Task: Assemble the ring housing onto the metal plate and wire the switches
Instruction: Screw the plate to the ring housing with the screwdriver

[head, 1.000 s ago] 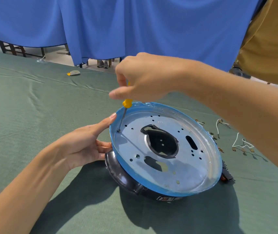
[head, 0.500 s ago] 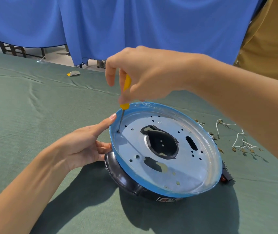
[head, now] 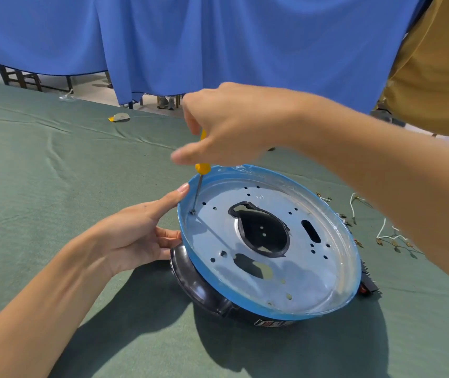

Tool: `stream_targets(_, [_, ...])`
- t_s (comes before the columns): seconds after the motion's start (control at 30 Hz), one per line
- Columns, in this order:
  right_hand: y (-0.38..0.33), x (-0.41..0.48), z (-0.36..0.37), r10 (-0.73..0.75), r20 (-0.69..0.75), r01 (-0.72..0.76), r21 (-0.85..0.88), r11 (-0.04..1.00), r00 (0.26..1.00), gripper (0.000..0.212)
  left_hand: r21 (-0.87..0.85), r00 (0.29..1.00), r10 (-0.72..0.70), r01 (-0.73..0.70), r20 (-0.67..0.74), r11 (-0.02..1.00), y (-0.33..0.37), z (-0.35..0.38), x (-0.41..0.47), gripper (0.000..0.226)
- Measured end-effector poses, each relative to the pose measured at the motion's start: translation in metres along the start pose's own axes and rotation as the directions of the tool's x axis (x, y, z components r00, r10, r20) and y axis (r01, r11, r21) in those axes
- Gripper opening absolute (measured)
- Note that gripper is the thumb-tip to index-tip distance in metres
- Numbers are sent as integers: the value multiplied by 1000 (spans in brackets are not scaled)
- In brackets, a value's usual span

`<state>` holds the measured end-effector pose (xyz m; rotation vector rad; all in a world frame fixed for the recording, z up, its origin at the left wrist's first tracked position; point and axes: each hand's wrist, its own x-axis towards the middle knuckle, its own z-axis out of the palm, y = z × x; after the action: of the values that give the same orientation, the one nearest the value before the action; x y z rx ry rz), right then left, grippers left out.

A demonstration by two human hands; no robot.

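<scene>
Round blue-rimmed metal plate (head: 313, 268) sits on black plastic ring housing (head: 196, 282). My right hand (head: 226, 126) pinches yellow-handled screwdriver (head: 202, 167) on the 9 o'clock screw (head: 192, 212); left hand (head: 133, 236), fingers relaxed, braces rim. White wires (head: 387, 236) loose at 3 o'clock, so wiring is pending.

Round silver metal plate (head: 313, 268) with blue-filmed rim, dark central cut-out and small holes, tilted atop black ring housing (head: 196, 285), red-and-black switch (head: 369, 286) at right edge, loose white wires (head: 351, 204) just beyond
</scene>
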<state>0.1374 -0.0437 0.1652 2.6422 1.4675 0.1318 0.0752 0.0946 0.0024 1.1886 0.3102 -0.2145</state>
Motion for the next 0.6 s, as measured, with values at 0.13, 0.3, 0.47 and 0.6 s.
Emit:
stream_targets(0.13, [3,0,-3,-12,-22,12,-4,1000,1000,23,-2,1000,-4,4,-6,1000,1,2,0,60])
stream_targets(0.3, [8,2,8,56,-5,-55,103,993,998,40,-10,1000,-1,1,-5,1000,0,1,0,63])
stream_targets(0.47, [13,-3,3,-39,-44,46,194,980,998,32,-9,1000,0,0,-7,1000,1,2,1,55])
stream_targets(0.6, [7,8,14,-47,-173,48,1,999,984,37,-7,1000,-5,5,-10,1000,0,1,1,56])
